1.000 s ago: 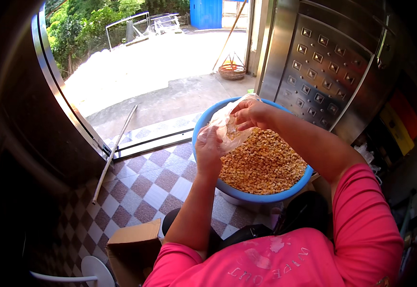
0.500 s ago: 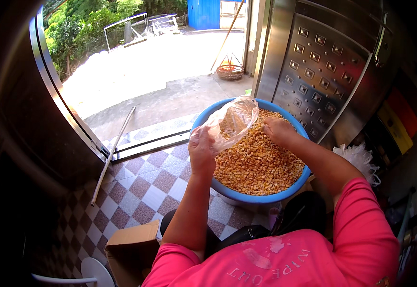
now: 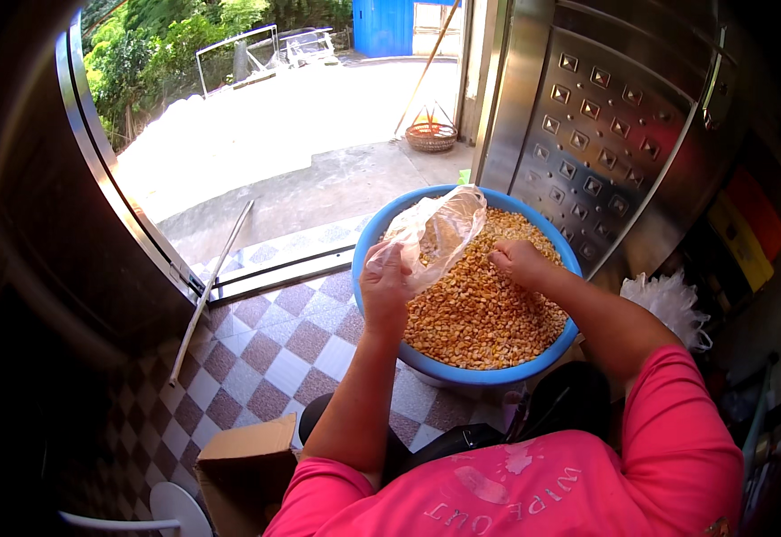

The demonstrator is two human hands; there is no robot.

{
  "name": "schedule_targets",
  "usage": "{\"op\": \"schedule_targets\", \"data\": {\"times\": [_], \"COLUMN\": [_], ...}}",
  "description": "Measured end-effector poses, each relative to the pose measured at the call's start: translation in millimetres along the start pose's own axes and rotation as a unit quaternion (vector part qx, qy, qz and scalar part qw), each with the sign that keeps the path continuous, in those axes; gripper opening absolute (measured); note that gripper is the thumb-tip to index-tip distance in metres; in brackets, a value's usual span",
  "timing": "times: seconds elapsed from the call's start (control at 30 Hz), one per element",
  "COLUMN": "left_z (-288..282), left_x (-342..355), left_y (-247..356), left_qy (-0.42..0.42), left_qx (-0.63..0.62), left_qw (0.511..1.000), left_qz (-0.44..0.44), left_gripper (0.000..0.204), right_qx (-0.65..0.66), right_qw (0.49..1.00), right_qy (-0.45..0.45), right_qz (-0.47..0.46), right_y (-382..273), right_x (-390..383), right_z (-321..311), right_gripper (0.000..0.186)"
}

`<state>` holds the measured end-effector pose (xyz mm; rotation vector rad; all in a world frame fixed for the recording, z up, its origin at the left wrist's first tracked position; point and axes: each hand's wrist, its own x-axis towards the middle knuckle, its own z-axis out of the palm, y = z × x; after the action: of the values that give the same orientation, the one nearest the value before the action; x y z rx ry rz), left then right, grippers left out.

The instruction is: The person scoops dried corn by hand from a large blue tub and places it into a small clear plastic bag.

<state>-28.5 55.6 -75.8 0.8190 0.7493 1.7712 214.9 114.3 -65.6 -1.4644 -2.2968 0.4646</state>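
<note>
A wide blue basin (image 3: pixel 462 374) holds a heap of dried yellow kernels (image 3: pixel 480 322). My left hand (image 3: pixel 388 282) pinches the rim of a clear plastic bag (image 3: pixel 444 224), which hangs loosely open over the basin's left part. My right hand (image 3: pixel 520 264) is down at the kernels right of the bag, apart from it, with its fingers curled at the surface; what they hold, if anything, is hidden.
A cardboard box (image 3: pixel 243 443) and a white round base (image 3: pixel 184 515) stand at lower left. A pole (image 3: pixel 211 291) lies by the doorway. A patterned metal door (image 3: pixel 614 116) and white plastic bags (image 3: pixel 659 300) are at right, a woven basket (image 3: pixel 431 139) outside.
My right hand has left the bag's mouth and moved down and rightward to the kernels. My left hand still holds the bag, whose opening has spread out.
</note>
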Motion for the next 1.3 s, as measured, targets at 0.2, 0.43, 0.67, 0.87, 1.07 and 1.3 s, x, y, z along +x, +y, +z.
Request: {"op": "schedule_targets", "data": {"times": [0.2,0.43,0.67,0.87,1.07,1.3], "left_z": [-2,0,-7,0,-2,-1], "left_x": [-2,-5,-1,-4,-2,0], "left_y": [0,-3,-7,-1,-5,-5], "left_qy": [-0.006,-0.005,-0.009,-0.009,-0.004,0.006], "left_qx": [0.006,0.019,0.043,-0.004,-0.003,-0.001], "left_qw": [1.0,1.0,0.998,1.0,1.0,1.0], "left_qz": [0.009,-0.001,0.035,-0.005,-0.002,0.015], "left_gripper": [0.011,0.014,0.014,0.012,0.012,0.01], "right_qx": [0.447,0.557,0.583,0.559,0.458,0.125], "right_qw": [0.863,0.745,0.754,0.803,0.881,0.991], "right_qy": [-0.167,-0.165,-0.071,-0.071,-0.042,-0.042], "right_qz": [0.166,0.327,0.294,0.195,0.108,-0.007], "right_y": [-57,-77,-108,-91,-86,-49], "right_x": [24,76,79,79,62,1], "right_z": [-35,-14,-6,-11,-18,-31], "right_gripper": [0.022,0.015,0.016,0.025,0.024,0.014]}}
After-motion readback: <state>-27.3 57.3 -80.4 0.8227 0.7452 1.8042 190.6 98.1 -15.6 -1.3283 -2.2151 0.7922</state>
